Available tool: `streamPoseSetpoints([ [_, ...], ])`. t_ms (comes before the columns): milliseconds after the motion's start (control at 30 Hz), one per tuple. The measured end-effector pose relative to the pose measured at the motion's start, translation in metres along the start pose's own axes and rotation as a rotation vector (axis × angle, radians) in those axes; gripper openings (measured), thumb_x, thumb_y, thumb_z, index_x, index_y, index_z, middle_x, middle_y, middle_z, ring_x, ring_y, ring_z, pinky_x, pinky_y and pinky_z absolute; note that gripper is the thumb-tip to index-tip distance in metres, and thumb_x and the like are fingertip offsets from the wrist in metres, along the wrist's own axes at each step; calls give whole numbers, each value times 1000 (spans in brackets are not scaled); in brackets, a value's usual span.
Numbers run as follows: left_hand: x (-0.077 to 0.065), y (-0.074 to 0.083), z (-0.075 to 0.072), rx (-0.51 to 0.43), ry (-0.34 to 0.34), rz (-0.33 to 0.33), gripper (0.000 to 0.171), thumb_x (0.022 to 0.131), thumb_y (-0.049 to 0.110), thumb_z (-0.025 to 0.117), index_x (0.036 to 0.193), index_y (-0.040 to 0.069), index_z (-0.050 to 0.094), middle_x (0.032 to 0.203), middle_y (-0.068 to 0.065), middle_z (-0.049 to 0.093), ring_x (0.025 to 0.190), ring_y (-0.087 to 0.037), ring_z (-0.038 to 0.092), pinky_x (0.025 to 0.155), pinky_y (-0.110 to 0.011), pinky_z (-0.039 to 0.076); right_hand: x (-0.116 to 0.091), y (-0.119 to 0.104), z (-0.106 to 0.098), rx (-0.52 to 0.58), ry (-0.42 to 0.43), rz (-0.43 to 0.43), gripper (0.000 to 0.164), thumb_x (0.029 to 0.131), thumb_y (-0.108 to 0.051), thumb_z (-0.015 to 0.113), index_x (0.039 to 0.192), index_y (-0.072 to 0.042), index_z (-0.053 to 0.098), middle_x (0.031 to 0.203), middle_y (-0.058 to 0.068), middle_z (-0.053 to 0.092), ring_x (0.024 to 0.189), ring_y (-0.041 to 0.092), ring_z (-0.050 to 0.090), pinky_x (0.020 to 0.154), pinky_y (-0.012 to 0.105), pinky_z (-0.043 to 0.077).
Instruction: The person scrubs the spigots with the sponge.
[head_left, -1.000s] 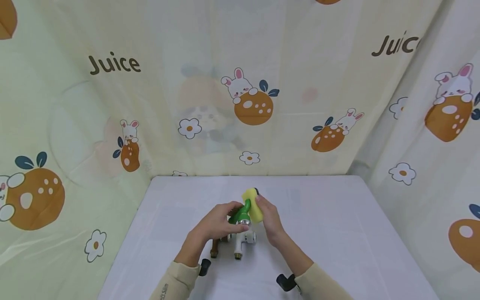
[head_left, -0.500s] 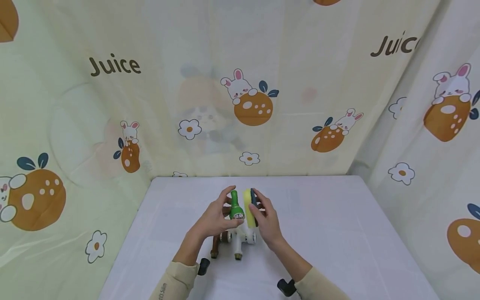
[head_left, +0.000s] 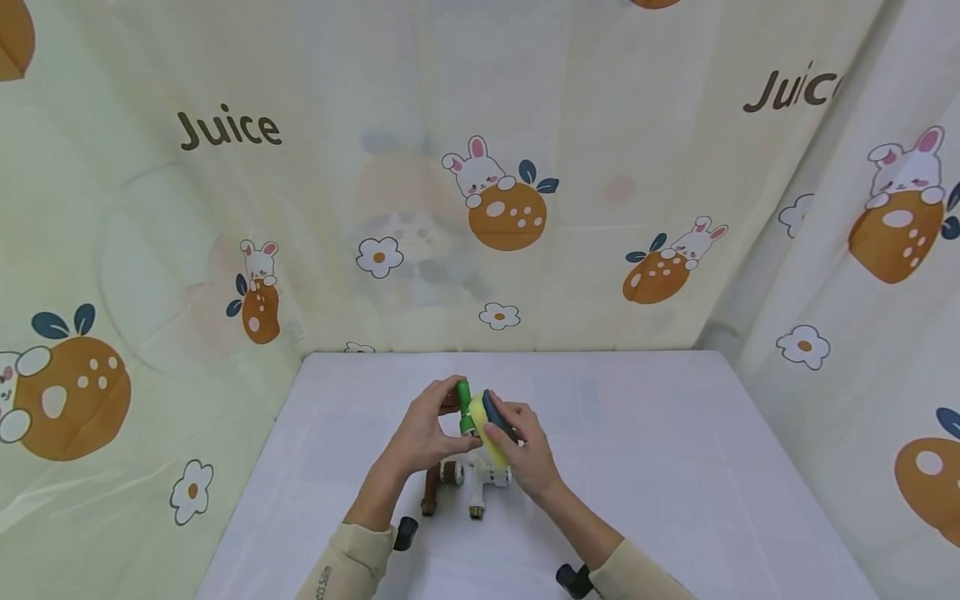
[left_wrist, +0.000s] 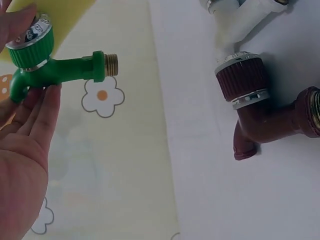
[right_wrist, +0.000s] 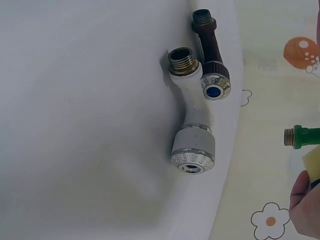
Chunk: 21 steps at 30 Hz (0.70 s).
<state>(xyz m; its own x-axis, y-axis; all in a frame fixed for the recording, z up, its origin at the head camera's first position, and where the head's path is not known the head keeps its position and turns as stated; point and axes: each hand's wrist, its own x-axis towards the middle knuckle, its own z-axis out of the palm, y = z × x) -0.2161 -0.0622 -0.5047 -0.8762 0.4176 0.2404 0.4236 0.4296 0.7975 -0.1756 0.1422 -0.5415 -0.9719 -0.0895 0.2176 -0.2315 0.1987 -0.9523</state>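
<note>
Raised above the table, a green water tap (left_wrist: 70, 71) with a brass threaded end is pinched between the thumb and fingers of my left hand (head_left: 426, 429). My right hand (head_left: 534, 457) grips a yellow sponge (head_left: 491, 437) with a dark scouring side. The sponge's yellow face lies against the right side of the green tap in the head view, overlapping part of it. In the left wrist view, yellow sponge shows behind the tap's knob. Only the threaded end of the tap and a corner of the sponge appear in the right wrist view.
Below the hands, a white tap (right_wrist: 192, 117) and a dark brown tap (left_wrist: 262, 122) lie side by side on the white table (head_left: 637, 467). A printed curtain (head_left: 585, 100) hangs behind the table and along both sides.
The green tap has tilted and shifted slightly left in my left hand. My right hand has turned the sponge and brought it from a small gap back against the tap.
</note>
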Motion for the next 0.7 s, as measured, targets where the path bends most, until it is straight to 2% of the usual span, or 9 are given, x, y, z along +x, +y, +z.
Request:
streamPoseSetpoints([
  [133,-2,1,0,-21,-18,-29,81,77,19,93,146,24,51,131,0,61,125,-22,65,108,-36,54,0,2,1,-20,-9,15,53,104,-32,64,154,-28,51,136,5,53,119,22,44,91,30,46],
  [333,-2,4,0,-188,-8,-36,86,76,8,92,148,19,46,139,-10,55,131,-31,64,104,-38,55,3,2,2,-23,19,38,53,105,-38,61,155,-31,49,136,6,52,112,21,47,87,29,46],
  [433,-3,6,0,-242,0,-37,89,76,7,92,150,16,44,140,-11,52,132,-34,63,102,-39,56,5,4,2,-23,38,68,53,105,-40,61,155,-31,49,136,7,52,112,22,48,86,30,47],
  [533,-4,9,-1,-272,2,-40,89,77,10,92,151,15,43,139,-12,53,131,-36,63,101,-38,57,7,5,0,-30,40,97,53,105,-41,61,155,-29,50,136,9,52,114,24,48,87,32,47],
  [700,-5,12,-2,-281,-4,-59,87,76,15,94,149,20,46,137,-8,55,129,-33,65,99,-33,58,15,7,-6,-87,42,173,53,102,-48,63,152,-32,53,132,11,54,112,25,46,85,33,44],
])
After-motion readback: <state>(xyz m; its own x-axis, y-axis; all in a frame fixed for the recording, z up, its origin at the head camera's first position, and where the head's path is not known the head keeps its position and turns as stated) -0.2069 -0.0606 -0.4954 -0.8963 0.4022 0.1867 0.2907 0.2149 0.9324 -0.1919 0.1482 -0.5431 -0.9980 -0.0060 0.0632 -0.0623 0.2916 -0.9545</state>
